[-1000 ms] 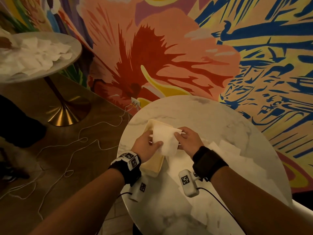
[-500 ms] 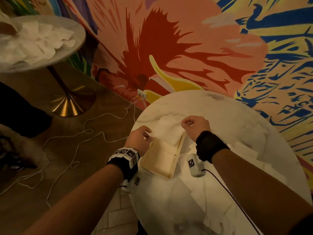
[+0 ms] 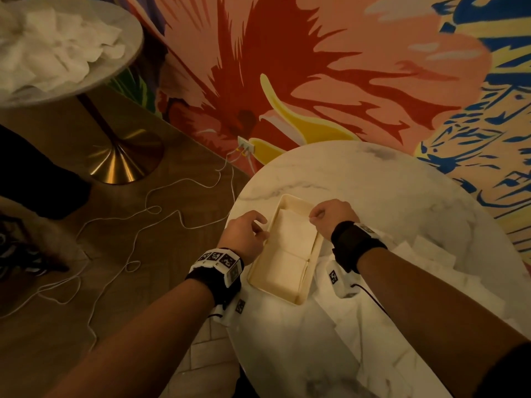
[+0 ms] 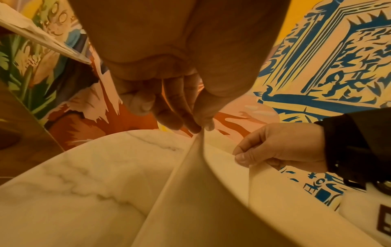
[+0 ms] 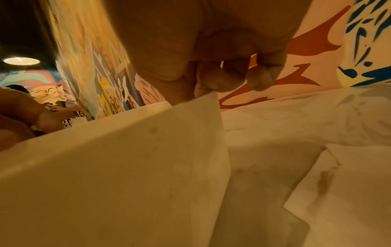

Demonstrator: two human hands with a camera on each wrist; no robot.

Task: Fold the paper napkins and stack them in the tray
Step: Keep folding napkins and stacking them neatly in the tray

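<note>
A cream rectangular tray [image 3: 276, 294] stands on the round marble table [image 3: 373, 191]. A white folded napkin [image 3: 290, 229] lies over the tray's far half. My left hand [image 3: 265, 232] pinches its left corner at the tray's left rim. My right hand [image 3: 311, 218] pinches its far right corner. In the left wrist view the thumb and fingers of the left hand [image 4: 201, 129] nip the napkin [image 4: 201, 183], which hangs taut below them, and the right hand [image 4: 240, 156] holds the other corner. The right wrist view shows the right hand [image 5: 208, 91] pinching the napkin [image 5: 201, 125].
Loose unfolded napkins [image 3: 431, 254] cover the table right of the tray and near me [image 3: 359, 334]. A second round table with a napkin heap [image 3: 57, 47] stands at the far left. White cables [image 3: 143, 225] trail over the wooden floor. The painted wall is just behind the table.
A second ago both hands held the napkin up above the tray. It has come down onto the tray's far half, and the hands have moved apart to its corners.
</note>
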